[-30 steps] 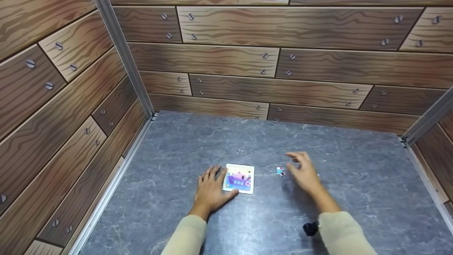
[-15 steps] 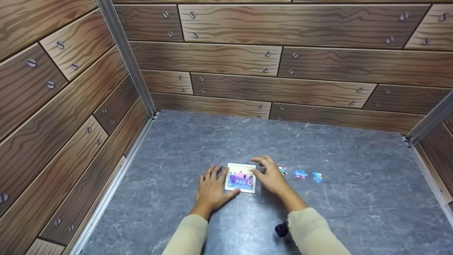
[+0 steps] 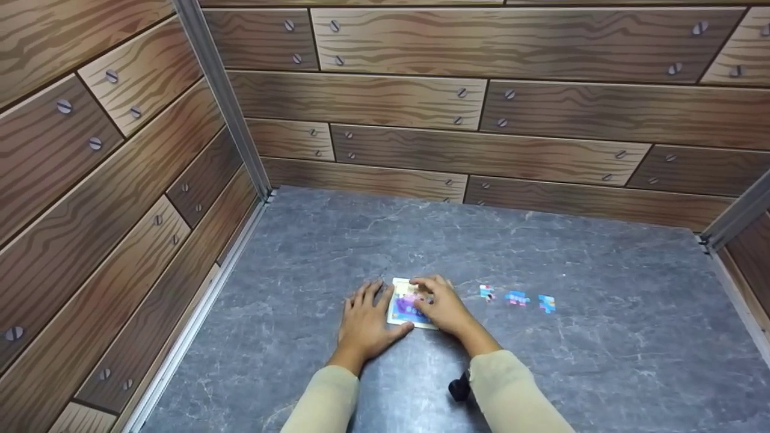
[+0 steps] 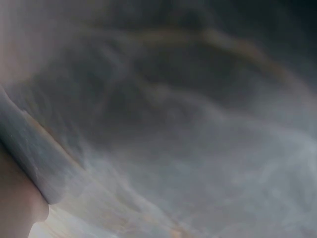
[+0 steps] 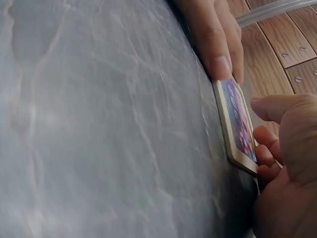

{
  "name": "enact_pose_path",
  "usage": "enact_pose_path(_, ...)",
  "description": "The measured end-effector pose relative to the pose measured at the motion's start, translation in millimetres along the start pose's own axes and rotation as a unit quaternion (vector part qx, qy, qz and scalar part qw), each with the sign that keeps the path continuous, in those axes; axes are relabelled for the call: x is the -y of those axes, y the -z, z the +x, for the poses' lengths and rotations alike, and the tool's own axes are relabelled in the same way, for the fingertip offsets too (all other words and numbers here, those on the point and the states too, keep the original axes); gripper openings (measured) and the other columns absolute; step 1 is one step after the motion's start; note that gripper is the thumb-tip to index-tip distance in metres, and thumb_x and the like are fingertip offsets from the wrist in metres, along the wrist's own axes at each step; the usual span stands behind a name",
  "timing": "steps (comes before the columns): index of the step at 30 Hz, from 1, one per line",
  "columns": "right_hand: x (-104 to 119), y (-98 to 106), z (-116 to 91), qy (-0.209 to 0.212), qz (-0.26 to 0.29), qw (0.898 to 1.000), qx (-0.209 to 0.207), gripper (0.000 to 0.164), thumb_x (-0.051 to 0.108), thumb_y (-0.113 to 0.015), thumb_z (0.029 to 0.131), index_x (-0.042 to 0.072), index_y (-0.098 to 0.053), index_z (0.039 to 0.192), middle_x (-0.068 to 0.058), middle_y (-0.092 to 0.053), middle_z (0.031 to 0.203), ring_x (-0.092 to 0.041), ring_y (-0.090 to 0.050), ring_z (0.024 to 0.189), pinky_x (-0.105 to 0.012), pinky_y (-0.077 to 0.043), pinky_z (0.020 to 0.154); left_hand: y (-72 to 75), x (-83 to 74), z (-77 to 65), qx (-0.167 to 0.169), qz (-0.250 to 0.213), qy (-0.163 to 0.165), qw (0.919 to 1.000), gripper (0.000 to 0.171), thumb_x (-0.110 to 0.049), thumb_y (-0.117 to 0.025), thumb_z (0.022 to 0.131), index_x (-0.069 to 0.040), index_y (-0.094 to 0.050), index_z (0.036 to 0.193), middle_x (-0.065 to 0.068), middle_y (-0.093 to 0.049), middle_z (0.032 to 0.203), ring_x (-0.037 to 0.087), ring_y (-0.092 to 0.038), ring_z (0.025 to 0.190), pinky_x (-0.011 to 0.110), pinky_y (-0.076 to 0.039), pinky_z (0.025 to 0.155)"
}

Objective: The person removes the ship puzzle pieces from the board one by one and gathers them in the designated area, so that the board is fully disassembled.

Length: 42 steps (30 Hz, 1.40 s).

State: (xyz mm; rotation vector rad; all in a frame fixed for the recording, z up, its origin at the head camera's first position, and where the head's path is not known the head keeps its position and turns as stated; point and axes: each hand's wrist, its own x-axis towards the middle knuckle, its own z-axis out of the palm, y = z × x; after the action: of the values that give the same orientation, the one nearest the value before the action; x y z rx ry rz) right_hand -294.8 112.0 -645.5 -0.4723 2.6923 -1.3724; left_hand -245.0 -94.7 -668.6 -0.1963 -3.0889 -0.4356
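Observation:
A small square picture puzzle [image 3: 399,317] with a pale frame and a purple ship picture lies flat on the grey table. My left hand [image 3: 363,328] rests at its left side, fingers extended on the table, thumb at the near edge. Over the puzzle's right part is my right hand [image 3: 444,308], covering some of the picture. In the right wrist view, the right thumb [image 5: 277,106] stands apart from bent fingers near the puzzle's frame [image 5: 240,163]; no piece shows between them. The left wrist view is mostly blurred tabletop.
Three loose jigsaw pieces lie in a row to the right: a blue and red one [image 3: 485,291], a blue and pink one [image 3: 517,297], a blue and orange one [image 3: 547,302]. Wood-patterned walls [image 3: 391,99] border the table.
My right hand has moved left from beside the loose pieces to over the puzzle, uncovering the pieces it hid. The left hand has stayed at the puzzle's left side.

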Motion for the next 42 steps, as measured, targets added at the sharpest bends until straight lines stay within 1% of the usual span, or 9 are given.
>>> enact_pose_path(3, 2, -1, -1, 0.004, -0.030, 1.000, -0.004, 0.040, 0.014, -0.082, 0.092, 0.016, -0.076, 0.132, -0.009, -0.067, 0.124, -0.030, -0.055, 0.121, -0.057, -0.044, 0.109, 0.7, -1.8, 1.0, -0.005, 0.002, -0.005, 1.0000, 0.104, -0.094, -0.048, 0.088, -0.031, -0.038, 0.170, 0.004, -0.037, 0.176, 0.035, -0.033, 0.164, 0.069, -0.034, 0.127)
enact_pose_path(8, 4, -5, -3, 0.017, -0.080, 0.997, -0.002, 0.040, 0.020, -0.083, 0.088, 0.019, -0.079, 0.128, -0.010, -0.064, 0.126, -0.033, -0.054, 0.120, -0.060, -0.039, 0.106, -2.3, 0.3, 1.7, -0.008, -0.003, -0.006, 0.9999, 0.103, -0.094, -0.048, 0.089, -0.031, -0.038, 0.170, 0.004, -0.038, 0.175, 0.035, -0.034, 0.164, 0.068, -0.034, 0.127)
enact_pose_path(13, 4, -10, -6, 0.028, -0.115, 0.993, 0.001, 0.039, 0.022, -0.082, 0.091, 0.021, -0.080, 0.130, -0.009, -0.063, 0.127, -0.032, -0.053, 0.120, -0.059, -0.039, 0.104, -3.7, 2.4, -0.3, -0.007, -0.004, -0.003, 1.0000, 0.102, -0.094, -0.049, 0.089, -0.031, -0.039, 0.169, 0.004, -0.039, 0.175, 0.035, -0.034, 0.163, 0.066, -0.033, 0.127)
enact_pose_path(18, 3, -12, -5, 0.032, -0.117, 0.993, 0.001, 0.035, 0.023, -0.082, 0.093, 0.023, -0.081, 0.129, -0.007, -0.063, 0.126, -0.029, -0.052, 0.117, -0.057, -0.039, 0.103, -3.7, 3.4, -0.9, -0.008, 0.001, -0.003, 1.0000, 0.102, -0.093, -0.049, 0.089, -0.032, -0.039, 0.169, 0.004, -0.039, 0.174, 0.034, -0.034, 0.163, 0.066, -0.034, 0.127)
enact_pose_path(22, 3, -12, -5, 0.027, -0.117, 0.993, 0.004, 0.034, 0.023, -0.081, 0.094, 0.023, -0.081, 0.128, -0.007, -0.063, 0.128, -0.030, -0.052, 0.119, -0.057, -0.039, 0.104, -3.9, 2.6, -1.2, -0.009, 0.000, -0.005, 0.9999, 0.102, -0.093, -0.049, 0.089, -0.031, -0.039, 0.169, 0.005, -0.039, 0.175, 0.035, -0.035, 0.163, 0.067, -0.034, 0.127)
enact_pose_path(31, 2, -11, -6, 0.019, -0.113, 0.993, 0.003, 0.033, 0.021, -0.083, 0.092, 0.025, -0.081, 0.125, -0.008, -0.063, 0.131, -0.033, -0.053, 0.123, -0.058, -0.039, 0.107, -4.5, 1.0, -0.4, -0.004, -0.003, -0.004, 1.0000, 0.102, -0.093, -0.050, 0.089, -0.032, -0.039, 0.169, 0.004, -0.038, 0.175, 0.035, -0.035, 0.163, 0.067, -0.034, 0.127)
enact_pose_path(38, 4, -9, -7, 0.017, -0.104, 0.994, -0.003, 0.034, 0.021, -0.084, 0.088, 0.027, -0.081, 0.121, -0.009, -0.063, 0.130, -0.034, -0.054, 0.125, -0.059, -0.039, 0.106, -4.1, 0.3, -0.4, 0.003, -0.008, 0.000, 1.0000, 0.103, -0.093, -0.049, 0.089, -0.032, -0.037, 0.170, 0.003, -0.036, 0.176, 0.034, -0.032, 0.165, 0.070, -0.032, 0.128)
enact_pose_path(42, 3, -10, -7, 0.019, -0.103, 0.994, -0.009, 0.035, 0.019, -0.085, 0.087, 0.026, -0.080, 0.121, -0.009, -0.065, 0.128, -0.034, -0.055, 0.124, -0.059, -0.040, 0.106, -3.4, 0.4, -0.4, -0.004, -0.011, -0.004, 0.9999, 0.103, -0.093, -0.050, 0.088, -0.031, -0.039, 0.169, 0.004, -0.038, 0.175, 0.035, -0.033, 0.164, 0.071, -0.033, 0.126)
